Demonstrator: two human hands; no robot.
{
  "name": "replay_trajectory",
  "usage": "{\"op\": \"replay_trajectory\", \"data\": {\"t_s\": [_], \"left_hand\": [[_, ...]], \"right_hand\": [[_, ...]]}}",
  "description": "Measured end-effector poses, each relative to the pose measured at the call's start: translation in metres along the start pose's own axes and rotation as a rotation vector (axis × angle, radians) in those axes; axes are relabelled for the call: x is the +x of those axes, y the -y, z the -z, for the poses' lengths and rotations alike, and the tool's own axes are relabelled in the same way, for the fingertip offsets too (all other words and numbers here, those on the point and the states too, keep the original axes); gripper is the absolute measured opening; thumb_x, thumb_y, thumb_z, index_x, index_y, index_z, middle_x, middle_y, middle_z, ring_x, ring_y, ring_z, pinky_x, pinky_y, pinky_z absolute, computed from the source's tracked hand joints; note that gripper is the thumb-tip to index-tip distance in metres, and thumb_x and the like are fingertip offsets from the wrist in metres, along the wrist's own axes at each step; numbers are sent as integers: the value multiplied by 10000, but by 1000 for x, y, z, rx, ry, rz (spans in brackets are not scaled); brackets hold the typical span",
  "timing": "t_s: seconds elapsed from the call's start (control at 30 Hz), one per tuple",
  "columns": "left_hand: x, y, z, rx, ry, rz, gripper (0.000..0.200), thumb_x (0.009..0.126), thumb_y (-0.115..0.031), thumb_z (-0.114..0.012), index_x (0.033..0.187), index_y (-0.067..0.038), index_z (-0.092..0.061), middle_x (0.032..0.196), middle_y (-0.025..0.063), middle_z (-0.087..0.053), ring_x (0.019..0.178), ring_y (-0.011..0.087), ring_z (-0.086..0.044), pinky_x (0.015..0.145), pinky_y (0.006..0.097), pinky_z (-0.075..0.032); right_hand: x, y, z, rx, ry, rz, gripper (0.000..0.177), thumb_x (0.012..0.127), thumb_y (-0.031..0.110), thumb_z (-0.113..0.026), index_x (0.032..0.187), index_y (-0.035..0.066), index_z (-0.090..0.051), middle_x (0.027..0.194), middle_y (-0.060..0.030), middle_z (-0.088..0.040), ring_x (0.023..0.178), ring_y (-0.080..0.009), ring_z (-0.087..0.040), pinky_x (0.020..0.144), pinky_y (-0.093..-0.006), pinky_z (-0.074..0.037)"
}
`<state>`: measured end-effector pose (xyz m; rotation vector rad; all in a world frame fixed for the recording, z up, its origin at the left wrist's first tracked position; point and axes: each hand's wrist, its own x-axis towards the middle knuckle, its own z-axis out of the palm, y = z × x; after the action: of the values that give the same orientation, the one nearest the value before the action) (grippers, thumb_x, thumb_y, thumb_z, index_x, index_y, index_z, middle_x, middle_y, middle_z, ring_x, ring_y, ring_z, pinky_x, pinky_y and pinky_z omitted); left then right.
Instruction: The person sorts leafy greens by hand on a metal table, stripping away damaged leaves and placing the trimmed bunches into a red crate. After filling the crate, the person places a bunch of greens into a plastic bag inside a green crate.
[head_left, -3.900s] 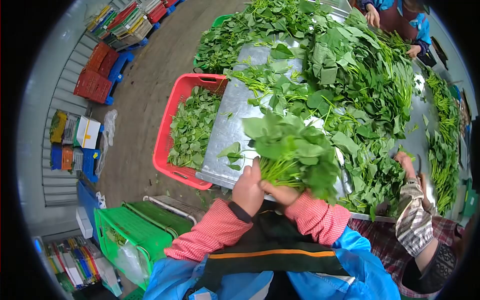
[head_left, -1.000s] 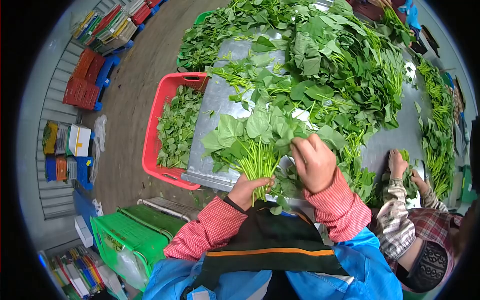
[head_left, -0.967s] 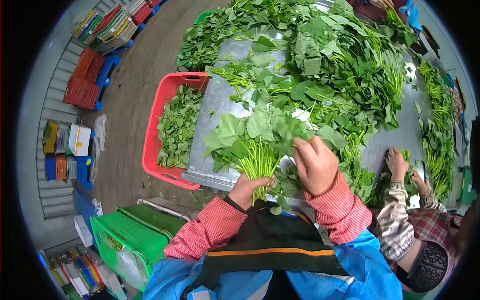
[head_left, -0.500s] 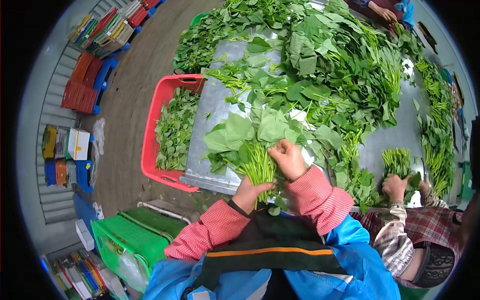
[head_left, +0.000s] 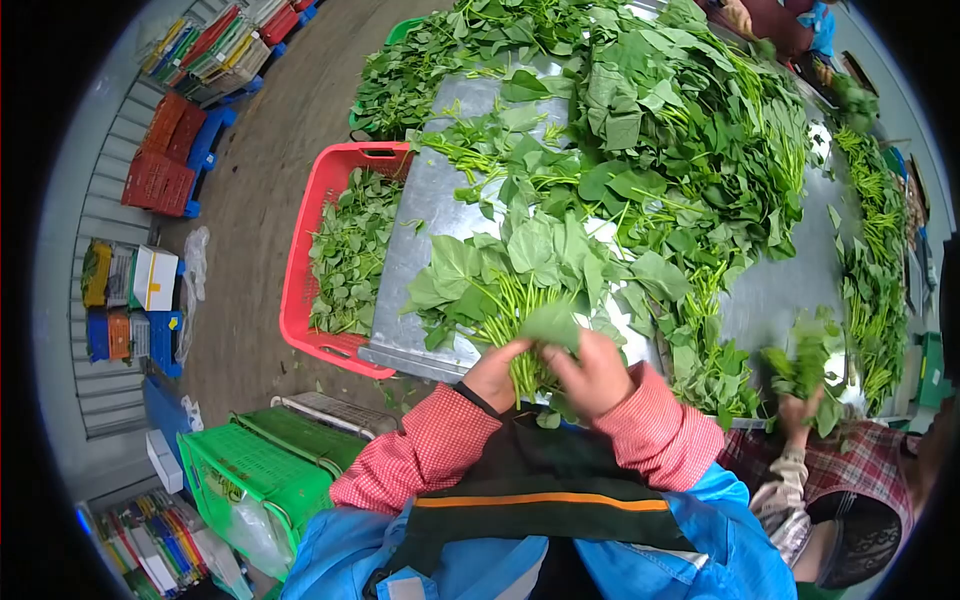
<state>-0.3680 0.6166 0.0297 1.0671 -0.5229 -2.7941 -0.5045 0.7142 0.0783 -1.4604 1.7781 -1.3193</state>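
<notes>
Near the front edge of the metal table, my left hand is closed round the stems of a bunch of leafy greens. Its broad leaves spread away from me over the table. Beside it, my right hand is closed at the stems, with a single green leaf at its fingers. That leaf is smeared by motion, and the right fingertips are partly hidden behind it.
Heaps of greens cover much of the metal table. A red crate of leaves stands at its left edge, and green crates sit at lower left. On the right, a co-worker's hand holds greens; another person works at the far end.
My right hand has moved down and slightly right from the upper stems, and a leaf now shows at its fingers. My left hand stays on the bunch. The co-worker's bunch has turned leaves-up.
</notes>
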Motion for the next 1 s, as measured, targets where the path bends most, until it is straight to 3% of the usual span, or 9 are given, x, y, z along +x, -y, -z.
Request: {"op": "replay_trajectory", "data": {"t_s": [0.1,0.23,0.3,0.37,0.43,0.47,0.7,0.87,1.0], "left_hand": [[8,6,15,27,-77,38,220,912,-177,-582,1113,-86,-594,993,56,-641,855,151,-619,766,326,-516],[7,-8,4,0,-76,-11,216,899,-139,-592,1101,-64,-586,903,59,-642,766,173,-630,683,321,-535],[2,-14,1,17,-117,18,221,896,-139,-597,1102,-61,-584,906,63,-642,763,176,-632,678,319,-533],[1,-11,6,59,-63,-4,235,888,-134,-604,1112,-67,-581,942,63,-638,812,188,-637,692,319,-533],[-6,-10,-6,80,-52,17,236,885,-124,-603,1115,-71,-581,957,57,-637,833,188,-638,696,321,-532],[-2,-6,-3,106,-18,-21,274,877,-100,-602,1147,-82,-564,989,47,-635,861,183,-635,698,326,-531],[-2,3,-2,198,64,-98,385,874,-67,-578,1245,-98,-483,1093,54,-611,977,190,-619,793,341,-522],[-2,-1,4,-22,62,2,304,935,-173,-550,1219,-76,-506,1072,72,-629,979,195,-623,815,360,-517],[2,1,5,-53,20,-6,297,943,-187,-540,1213,-62,-535,1081,68,-628,978,191,-618,831,361,-512]], "right_hand": [[-12,32,-7,-217,124,167,136,751,90,-600,836,39,-506,622,-138,-512,565,-344,-542,509,-444,-437],[-21,63,-10,41,369,165,136,801,155,-602,832,44,-530,596,-141,-541,524,-304,-579,475,-403,-450],[-12,57,4,149,-132,24,149,853,186,-584,866,41,-550,600,-127,-557,504,-257,-578,474,-350,-457],[0,31,35,841,-428,-531,188,876,222,-587,869,35,-565,621,-113,-573,544,-220,-589,502,-320,-465],[9,-6,32,324,-326,-748,246,867,270,-609,867,27,-570,638,-111,-589,566,-212,-602,526,-339,-477],[2,-24,20,-68,-171,-426,279,859,299,-617,845,23,-572,635,-114,-598,554,-239,-604,522,-363,-473],[30,-22,-20,-447,8,-423,341,811,359,-639,787,26,-569,710,-194,-626,654,-369,-618,558,-464,-467],[23,-39,-17,523,-87,-671,182,850,124,-631,864,-14,-513,577,-44,-511,499,-99,-492,451,-272,-398],[14,-19,-16,127,-158,-370,189,862,138,-617,861,-3,-491,585,-75,-537,459,-143,-514,422,-307,-411]]}}
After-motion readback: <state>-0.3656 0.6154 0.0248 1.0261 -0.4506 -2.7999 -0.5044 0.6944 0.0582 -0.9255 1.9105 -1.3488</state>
